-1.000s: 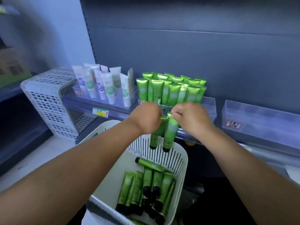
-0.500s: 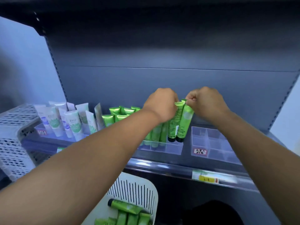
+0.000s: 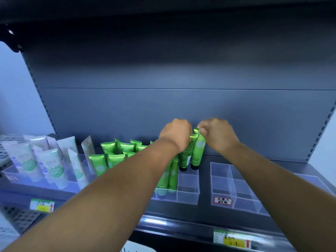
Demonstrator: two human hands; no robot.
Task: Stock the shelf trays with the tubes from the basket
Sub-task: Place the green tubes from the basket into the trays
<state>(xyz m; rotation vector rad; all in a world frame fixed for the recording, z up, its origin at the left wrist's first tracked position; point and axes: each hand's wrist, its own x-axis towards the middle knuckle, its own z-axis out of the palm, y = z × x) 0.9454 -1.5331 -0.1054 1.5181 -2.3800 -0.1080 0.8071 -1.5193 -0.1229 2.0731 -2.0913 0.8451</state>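
Both hands are up at the shelf, over the back right corner of the middle clear tray [image 3: 188, 198]. My left hand [image 3: 175, 134] holds the top of one green tube [image 3: 185, 155]. Right beside it, my right hand [image 3: 216, 133] pinches the crimped top of a second green tube [image 3: 198, 151]. Both tubes hang upright, black caps down, at the tray's rear compartment. Several green tubes [image 3: 116, 153] stand in the tray's left part, partly hidden by my left forearm. Only a sliver of the white basket [image 3: 131, 249] shows at the bottom edge.
A left tray holds white tubes [image 3: 52, 160]. On the right stands a clear divided tray [image 3: 234, 190] with a handwritten label. Price tags [image 3: 232, 240] hang on the shelf's front rail. A perforated white crate [image 3: 11, 215] sits far left. The grey back panel is close behind my hands.
Both hands rose from above the basket to the shelf with the two tubes, then lowered them toward the tray's back right compartment. The view tilted up, and the basket dropped almost out of sight.
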